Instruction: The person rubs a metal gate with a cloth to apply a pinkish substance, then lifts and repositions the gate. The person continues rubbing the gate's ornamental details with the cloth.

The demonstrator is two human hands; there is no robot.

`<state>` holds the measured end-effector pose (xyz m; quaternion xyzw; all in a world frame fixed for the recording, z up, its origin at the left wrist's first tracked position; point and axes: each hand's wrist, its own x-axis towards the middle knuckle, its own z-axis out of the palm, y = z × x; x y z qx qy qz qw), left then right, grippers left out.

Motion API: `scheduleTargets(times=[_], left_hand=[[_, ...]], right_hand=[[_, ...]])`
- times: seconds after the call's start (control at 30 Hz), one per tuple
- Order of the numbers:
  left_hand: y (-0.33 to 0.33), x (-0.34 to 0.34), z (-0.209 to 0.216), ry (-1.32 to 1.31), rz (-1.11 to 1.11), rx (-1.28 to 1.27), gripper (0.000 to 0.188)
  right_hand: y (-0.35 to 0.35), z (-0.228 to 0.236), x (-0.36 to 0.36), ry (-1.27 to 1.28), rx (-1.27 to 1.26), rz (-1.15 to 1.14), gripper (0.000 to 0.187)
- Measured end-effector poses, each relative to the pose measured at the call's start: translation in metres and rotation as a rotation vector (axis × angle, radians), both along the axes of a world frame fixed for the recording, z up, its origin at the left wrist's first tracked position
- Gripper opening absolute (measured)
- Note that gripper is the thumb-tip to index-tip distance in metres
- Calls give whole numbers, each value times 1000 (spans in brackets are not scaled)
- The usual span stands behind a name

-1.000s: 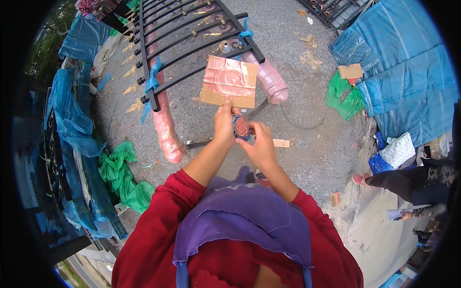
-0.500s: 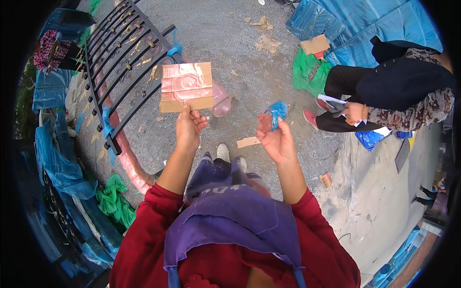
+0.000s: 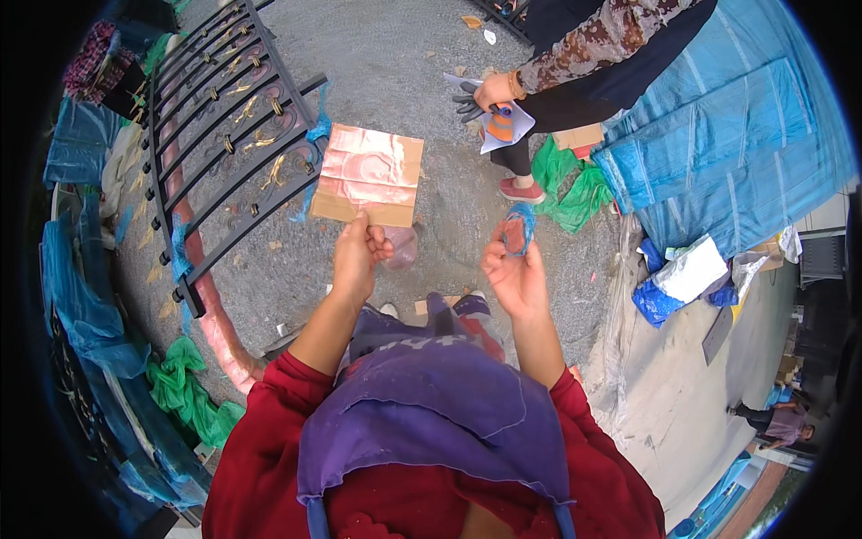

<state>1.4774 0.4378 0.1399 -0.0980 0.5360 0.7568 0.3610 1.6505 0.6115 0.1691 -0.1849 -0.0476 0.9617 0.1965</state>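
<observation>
My left hand [image 3: 356, 254] grips the lower edge of a flat piece of cardboard [image 3: 370, 174] smeared with pinkish-copper paint and holds it up in front of me. My right hand [image 3: 514, 269] pinches a small blue and orange sponge-like pad [image 3: 517, 227], raised to the right of the cardboard and apart from it. Beyond the cardboard, a black wrought-iron gate panel [image 3: 235, 144] with gold ornaments lies flat on the gravel ground. Red sleeves and a purple apron fill the lower part of the view.
Another person [image 3: 593, 54] stands ahead on the right, holding gloves and paper. Blue tarpaulins [image 3: 718, 153] lie at right, green plastic bags [image 3: 566, 184] near that person's shoe and at lower left. Pink-painted cylinders [image 3: 220, 328] support the gate. A concrete slab [image 3: 682, 404] lies at right.
My hands have drawn apart: the left lifted the cardboard off the gate and holds it up, the right carries the pad to the right. The view swung toward the other person.
</observation>
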Motion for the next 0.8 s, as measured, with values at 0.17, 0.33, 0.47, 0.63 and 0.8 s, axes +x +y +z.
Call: scheduleTargets(times=[0.17,0.33,0.47,0.63,0.8], left_hand=[[45,-6,0,30,90,34,29],[109,0,4,17,213,17,30],[158,15,3,-29,296,-16,28],[214,19,25,-7,335,28,28],[226,9,19,-47,358,29,27]], right_hand=[[69,-11,-26,73,19,77,29],[159,-19,-46,170,-148,222,32],[222,-8,-63,168,-189,322,36],[280,-3,-84,30,70,354,36],[289,2,-104,3,248,383,34]])
